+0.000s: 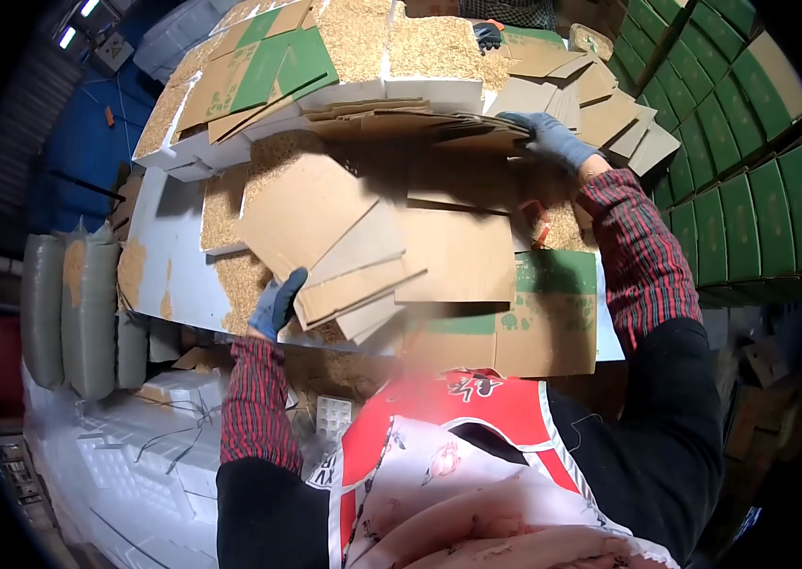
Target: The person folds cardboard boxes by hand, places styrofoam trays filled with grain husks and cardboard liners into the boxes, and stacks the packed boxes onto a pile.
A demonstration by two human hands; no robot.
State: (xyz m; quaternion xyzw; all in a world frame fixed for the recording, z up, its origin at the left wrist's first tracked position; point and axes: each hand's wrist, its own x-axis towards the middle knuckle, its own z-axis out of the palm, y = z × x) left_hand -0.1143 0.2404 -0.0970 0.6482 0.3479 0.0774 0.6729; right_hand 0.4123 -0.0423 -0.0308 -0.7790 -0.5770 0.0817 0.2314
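left hand (279, 302) grips fanned sheets (311, 223) by an edge; right hand (557, 140), well apart, grips cardboard stack (420, 125).

Blue gloves (560, 142) here, red-and-black checked cuffs (643, 251), black sleeves (671, 398), white-edged red apron (519, 410) with black lettering, pink flowered cloth (477, 488)!

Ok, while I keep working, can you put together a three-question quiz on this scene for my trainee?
1. Which hand holds the fanned tan cardboard sheets: left or right?
2. True or false: the stacked green cardboard boxes stand toward the right side of the picture.
3. What are the fingers of the blue-grey gloved right hand touching?

Key:
1. The blue-grey gloved left hand.
2. True.
3. The right end of a long stack of brown cardboard sheets.
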